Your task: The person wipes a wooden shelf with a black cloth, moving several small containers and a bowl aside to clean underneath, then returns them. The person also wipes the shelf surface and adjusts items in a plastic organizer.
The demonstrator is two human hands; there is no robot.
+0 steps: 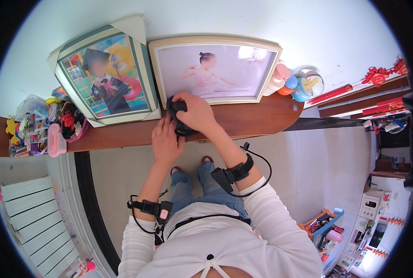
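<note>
My right hand (196, 113) is closed around a bundled black item (179, 120), perhaps soft fabric, on the brown wooden shelf (237, 120). Beside it, my left hand (166, 142) lies with extended fingers at the shelf's front part, fingertips against the item's left side and thumb near its lower end. Whether the left hand grips any of it is hard to see. Directly behind the bundle stands a light wood picture frame (215, 39) with a photo of a dancer. To the left leans a larger frame (123, 120) with cardboard corner guards and a graduation photo.
Boxes, a pink case (55, 140) and a basket of hair accessories (71, 121) crowd the shelf's left end. Small bottles (274, 83) and a blue toy with a clear dome (305, 88) stand at the right. A white radiator (36, 208) is at lower left.
</note>
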